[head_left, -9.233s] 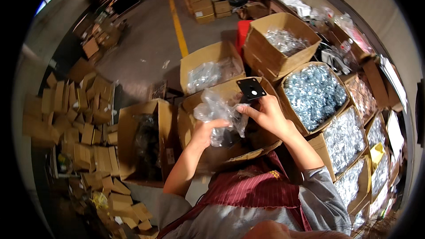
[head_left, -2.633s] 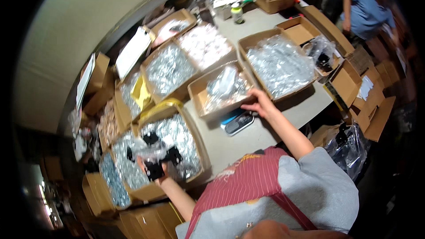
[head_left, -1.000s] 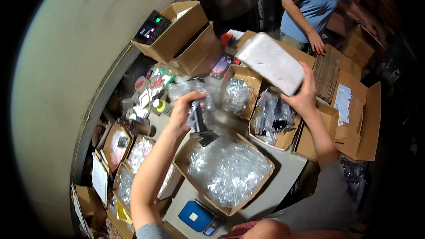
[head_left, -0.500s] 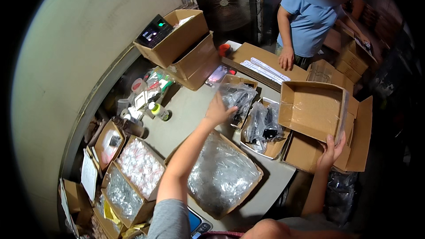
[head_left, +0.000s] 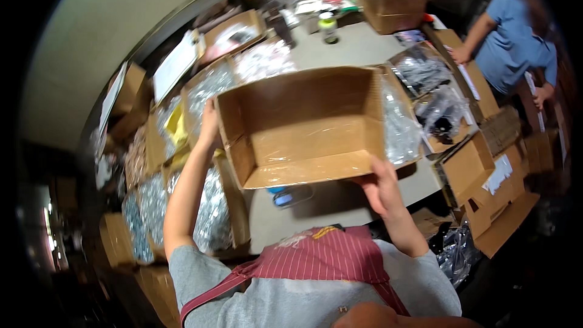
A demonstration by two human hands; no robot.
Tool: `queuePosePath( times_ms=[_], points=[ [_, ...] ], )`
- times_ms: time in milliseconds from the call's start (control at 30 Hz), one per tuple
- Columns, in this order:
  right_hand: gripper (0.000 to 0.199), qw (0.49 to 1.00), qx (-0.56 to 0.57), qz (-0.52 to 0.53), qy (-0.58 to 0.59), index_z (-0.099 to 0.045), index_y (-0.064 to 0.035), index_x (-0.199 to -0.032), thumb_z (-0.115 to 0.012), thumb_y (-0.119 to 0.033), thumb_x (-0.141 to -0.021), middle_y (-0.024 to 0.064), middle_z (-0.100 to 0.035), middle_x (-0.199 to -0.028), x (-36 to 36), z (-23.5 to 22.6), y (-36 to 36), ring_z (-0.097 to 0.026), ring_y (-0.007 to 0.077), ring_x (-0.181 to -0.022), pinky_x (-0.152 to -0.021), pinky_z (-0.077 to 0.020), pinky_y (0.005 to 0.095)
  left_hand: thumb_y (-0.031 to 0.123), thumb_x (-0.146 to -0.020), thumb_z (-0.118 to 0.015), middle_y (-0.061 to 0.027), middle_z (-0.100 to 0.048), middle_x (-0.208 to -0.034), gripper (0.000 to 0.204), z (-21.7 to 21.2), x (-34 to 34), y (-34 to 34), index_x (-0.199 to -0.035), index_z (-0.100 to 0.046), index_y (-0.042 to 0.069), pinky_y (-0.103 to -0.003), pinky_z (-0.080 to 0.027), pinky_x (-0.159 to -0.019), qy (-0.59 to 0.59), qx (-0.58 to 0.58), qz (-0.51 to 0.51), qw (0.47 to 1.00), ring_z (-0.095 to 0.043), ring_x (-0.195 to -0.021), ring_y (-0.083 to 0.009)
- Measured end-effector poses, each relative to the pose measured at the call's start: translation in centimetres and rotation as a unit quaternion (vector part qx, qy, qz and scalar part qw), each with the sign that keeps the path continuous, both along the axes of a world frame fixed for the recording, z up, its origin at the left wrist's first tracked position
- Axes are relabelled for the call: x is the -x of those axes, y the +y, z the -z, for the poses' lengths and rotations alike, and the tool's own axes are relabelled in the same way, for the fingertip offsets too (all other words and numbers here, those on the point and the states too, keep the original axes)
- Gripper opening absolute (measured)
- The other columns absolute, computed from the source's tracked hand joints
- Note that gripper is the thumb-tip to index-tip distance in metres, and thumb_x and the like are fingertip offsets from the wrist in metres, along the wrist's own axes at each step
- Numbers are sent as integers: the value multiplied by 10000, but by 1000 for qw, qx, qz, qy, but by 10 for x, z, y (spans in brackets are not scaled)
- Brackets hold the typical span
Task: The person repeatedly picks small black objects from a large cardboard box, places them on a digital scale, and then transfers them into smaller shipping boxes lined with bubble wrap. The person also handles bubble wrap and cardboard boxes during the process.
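Fingers (head_left: pixel 381 173) gripping cardboard box (head_left: pixel 303 124), both ends

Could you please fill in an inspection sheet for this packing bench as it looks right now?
Surface: grey table, mostly covered by cartons.
Job's things: empty open cardboard box, held up over the table, opening facing the camera.
Clutter: cartons of clear bagged parts, small jar, blue device.
Grippers: left hand on the box's left wall; right hand at its lower right corner.
Cables: nothing seen.
Surroundings: co-worker in a blue shirt; pale wall.
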State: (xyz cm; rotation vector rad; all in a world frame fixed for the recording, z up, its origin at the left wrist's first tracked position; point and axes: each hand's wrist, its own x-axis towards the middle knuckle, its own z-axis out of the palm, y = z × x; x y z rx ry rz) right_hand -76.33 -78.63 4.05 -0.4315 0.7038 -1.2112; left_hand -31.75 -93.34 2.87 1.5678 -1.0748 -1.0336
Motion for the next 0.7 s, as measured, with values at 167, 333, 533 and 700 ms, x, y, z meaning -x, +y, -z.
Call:
queuePosePath(
  times_ms=[167,333,533,700],
  points=[
    [672,988,-79,-132,4,-260,-164,-1531,-591,-341,-973,76,-355,-1508,-95,77,-9,-423,242,-1314,-985,-449,490,167,-962,-548,-176,-576,-1280,431,-19,-113,102,-1288,-469,-105,-318,-465,-1007,46,8,-182,982,-592,-1207,-242],
    [595,980,-145,-125,46,-346,-110,-1450,-568,-369,-962,198,-351,-1466,-108,137,-20,-506,422,-1220,-873,-573,533,123,-927,-572,-120,-646,-1049,333,18,-262,209,-1212,-538,-47,-286,-511,-850,108,-25,-230,967,-654,-985,-211],
    [587,943,-177,-79,270,-567,-158,-1243,-657,-566,-832,40,-596,-989,-114,133,-9,-531,137,-668,-407,-340,199,36,-821,-603,-83,-641,-952,374,38,-340,240,-1190,-569,-12,-343,-559,-737,161,27,-330,930,-638,-909,-173],
    [988,973,-130,-9,192,-405,-81,-1389,-491,-845,-769,77,-590,-955,-142,108,28,-674,196,-637,-416,-519,260,141,-816,-679,-144,-655,-1064,514,61,-452,233,-1267,-526,-52,-387,-537,-834,-47,41,-343,937,-635,-1000,-258]
  ],
)
